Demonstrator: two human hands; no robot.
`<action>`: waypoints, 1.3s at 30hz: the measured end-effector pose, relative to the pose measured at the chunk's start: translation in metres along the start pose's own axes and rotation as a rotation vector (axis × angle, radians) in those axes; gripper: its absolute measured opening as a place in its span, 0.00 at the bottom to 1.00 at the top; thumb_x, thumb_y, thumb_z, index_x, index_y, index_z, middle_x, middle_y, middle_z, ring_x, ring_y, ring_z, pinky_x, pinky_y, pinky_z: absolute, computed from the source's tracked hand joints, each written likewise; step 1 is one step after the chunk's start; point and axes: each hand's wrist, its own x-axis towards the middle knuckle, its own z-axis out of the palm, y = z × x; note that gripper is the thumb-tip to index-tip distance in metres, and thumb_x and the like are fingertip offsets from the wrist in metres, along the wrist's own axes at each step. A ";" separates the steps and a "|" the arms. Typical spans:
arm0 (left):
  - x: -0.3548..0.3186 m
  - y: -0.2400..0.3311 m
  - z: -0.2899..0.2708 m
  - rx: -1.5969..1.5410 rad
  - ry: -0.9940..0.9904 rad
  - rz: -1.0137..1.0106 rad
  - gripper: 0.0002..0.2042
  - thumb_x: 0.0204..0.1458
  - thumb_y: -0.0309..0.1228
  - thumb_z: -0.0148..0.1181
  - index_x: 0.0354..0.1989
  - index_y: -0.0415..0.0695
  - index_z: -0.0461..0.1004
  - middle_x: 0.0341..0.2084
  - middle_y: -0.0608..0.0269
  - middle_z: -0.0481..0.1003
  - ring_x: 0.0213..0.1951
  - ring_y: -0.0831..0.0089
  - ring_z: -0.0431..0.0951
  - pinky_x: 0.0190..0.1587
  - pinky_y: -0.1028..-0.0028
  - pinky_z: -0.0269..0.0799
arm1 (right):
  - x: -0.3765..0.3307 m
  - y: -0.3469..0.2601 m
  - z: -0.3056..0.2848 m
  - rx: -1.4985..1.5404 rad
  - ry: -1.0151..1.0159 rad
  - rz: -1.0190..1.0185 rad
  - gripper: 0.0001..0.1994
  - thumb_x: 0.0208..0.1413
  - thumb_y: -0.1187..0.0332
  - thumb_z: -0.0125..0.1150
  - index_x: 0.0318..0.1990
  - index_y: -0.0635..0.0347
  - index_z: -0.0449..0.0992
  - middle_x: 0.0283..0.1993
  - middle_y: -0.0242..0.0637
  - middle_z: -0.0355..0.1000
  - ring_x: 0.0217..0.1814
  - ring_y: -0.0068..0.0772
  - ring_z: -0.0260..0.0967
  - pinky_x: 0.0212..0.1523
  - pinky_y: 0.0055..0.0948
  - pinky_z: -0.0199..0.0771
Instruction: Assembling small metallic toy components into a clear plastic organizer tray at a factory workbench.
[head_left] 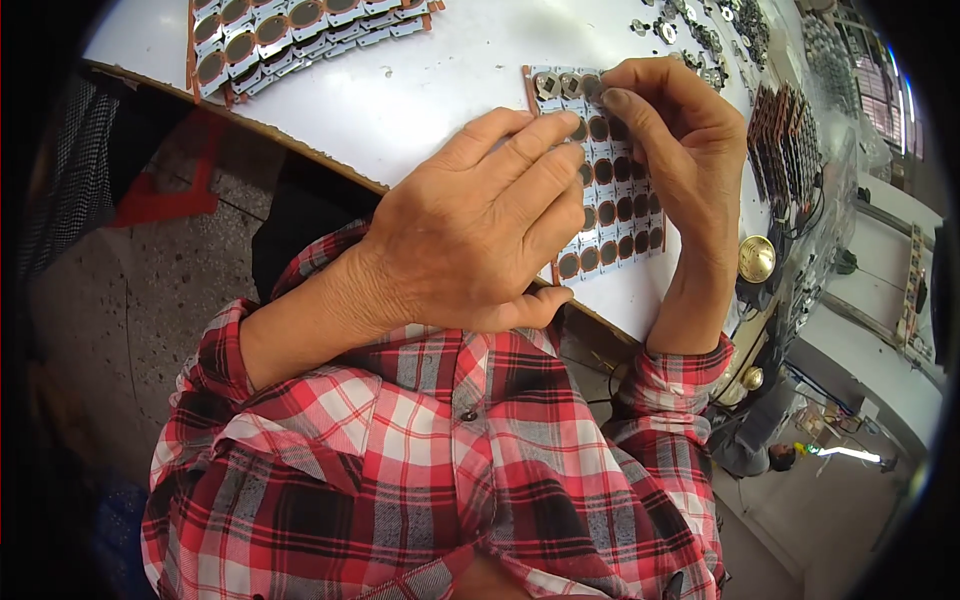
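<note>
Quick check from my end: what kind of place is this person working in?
Probably a small-parts assembly workshop. The left hand and right hand work on a sheet of round dark pads on a white table; more sheets and loose metal parts lie farther back.

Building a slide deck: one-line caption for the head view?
Left hand steadies a panel of round pads while right hand works its top row.

The light is bright and even. The white desk (420,90) shines a bit. Soft shadows sit under the hands. The corners go black and round, straight edges bend, and the far right looks blurry.
</note>
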 end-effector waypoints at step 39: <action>-0.002 -0.002 0.000 0.087 0.014 0.023 0.30 0.40 0.53 0.68 0.39 0.33 0.79 0.49 0.45 0.81 0.55 0.51 0.81 0.57 0.54 0.74 | -0.004 0.024 -0.060 -0.022 0.330 0.073 0.09 0.59 0.76 0.67 0.46 0.65 0.84 0.29 0.26 0.77 0.24 0.11 0.64 0.23 0.14 0.58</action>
